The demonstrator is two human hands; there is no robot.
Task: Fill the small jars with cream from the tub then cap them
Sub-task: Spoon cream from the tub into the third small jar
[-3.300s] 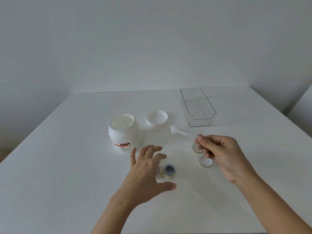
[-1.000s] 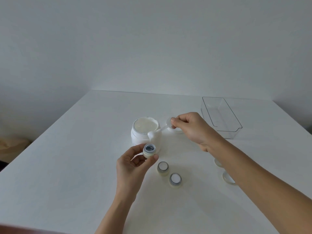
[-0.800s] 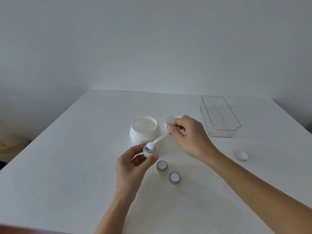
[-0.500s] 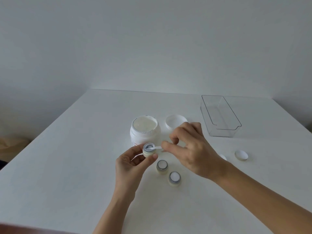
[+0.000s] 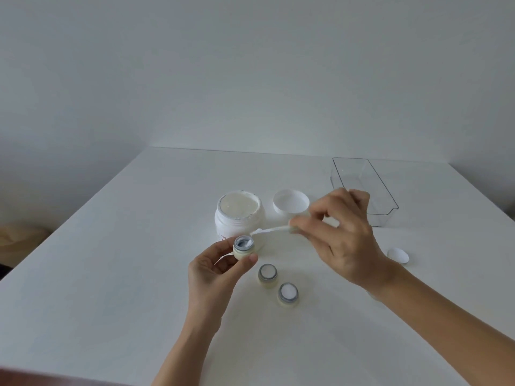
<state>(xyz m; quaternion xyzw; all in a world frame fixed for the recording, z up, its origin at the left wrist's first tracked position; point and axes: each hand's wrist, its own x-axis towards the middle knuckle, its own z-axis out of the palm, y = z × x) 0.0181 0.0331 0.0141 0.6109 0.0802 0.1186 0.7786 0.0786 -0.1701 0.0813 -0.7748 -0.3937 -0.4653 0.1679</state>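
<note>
On the white table (image 5: 111,274), in front of the open white cream tub (image 5: 239,215), our left hand (image 5: 214,271) is gripping a small cream-coloured jar (image 5: 244,247); our right hand (image 5: 342,238) is pinching a white plastic spatula (image 5: 270,230) just beside its rim.

A plain, pale grey-white wall (image 5: 250,65) fills the upper half of the frame, evenly and softly lit, with a corner fold running down at the right edge. Below it a white table (image 5: 97,274) spreads across the lower half, its far edge meeting the wall just above the middle of the frame. At the far left, beyond the table's edge, a darker floor (image 5: 16,260) shows with a blurred beige shape (image 5: 19,232) on it.
</note>
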